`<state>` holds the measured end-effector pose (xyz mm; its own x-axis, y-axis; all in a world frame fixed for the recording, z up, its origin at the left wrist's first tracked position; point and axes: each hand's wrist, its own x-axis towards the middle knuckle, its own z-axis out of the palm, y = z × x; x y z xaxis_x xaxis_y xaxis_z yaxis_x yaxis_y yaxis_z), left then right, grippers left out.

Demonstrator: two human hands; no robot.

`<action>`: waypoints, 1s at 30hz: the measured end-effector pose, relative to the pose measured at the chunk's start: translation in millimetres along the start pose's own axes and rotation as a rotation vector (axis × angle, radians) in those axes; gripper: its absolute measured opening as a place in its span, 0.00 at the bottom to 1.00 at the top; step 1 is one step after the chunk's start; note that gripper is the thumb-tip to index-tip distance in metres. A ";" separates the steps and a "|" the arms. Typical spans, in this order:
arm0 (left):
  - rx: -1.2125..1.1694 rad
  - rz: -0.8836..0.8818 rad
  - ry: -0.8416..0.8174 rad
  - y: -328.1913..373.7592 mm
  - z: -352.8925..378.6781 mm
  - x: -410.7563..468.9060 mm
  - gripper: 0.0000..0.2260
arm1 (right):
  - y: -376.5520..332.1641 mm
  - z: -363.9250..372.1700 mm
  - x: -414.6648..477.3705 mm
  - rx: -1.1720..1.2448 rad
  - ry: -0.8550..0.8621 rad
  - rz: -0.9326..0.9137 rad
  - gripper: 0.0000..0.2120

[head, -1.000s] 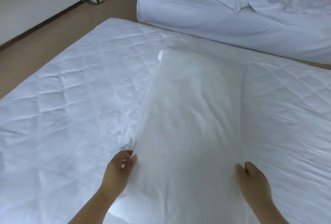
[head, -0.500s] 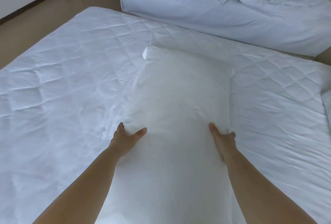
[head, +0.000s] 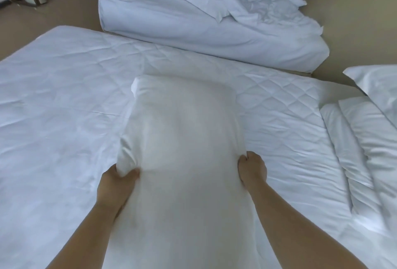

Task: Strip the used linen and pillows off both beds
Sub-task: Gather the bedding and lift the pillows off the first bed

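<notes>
Soft white pillow (head: pixel 184 139) lay on the quilted bed (head: pixel 53 96); left hand (head: pixel 117 185) and right hand (head: pixel 253 172) clenched its side edges, which seemed the best hold for something likely light and floppy.

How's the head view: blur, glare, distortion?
Head view: pillow looks soft and washed out, probably motion blur; left hand and right hand are slightly smeared at the grip; mattress quilting reads sharper; wide-angle bows its edges; lighting dim, flat, no glare.

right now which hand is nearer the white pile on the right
Right. The right hand grips the held pillow's right edge, toward the white pile; the left hand grips its left edge, farther off.
</notes>
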<state>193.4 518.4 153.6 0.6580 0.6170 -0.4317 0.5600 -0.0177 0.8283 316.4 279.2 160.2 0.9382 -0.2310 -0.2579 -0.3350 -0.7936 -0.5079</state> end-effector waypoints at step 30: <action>-0.551 0.873 -0.255 372.9 417.5 -410.0 0.12 | 218.1 -730.4 73.6 0.148 0.993 -0.501 0.13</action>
<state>342.7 -69.6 490.4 0.8439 0.3780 0.3808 -0.4199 0.0235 0.9073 376.2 -322.0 630.8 0.6017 -0.3037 0.7387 0.1545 -0.8632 -0.4807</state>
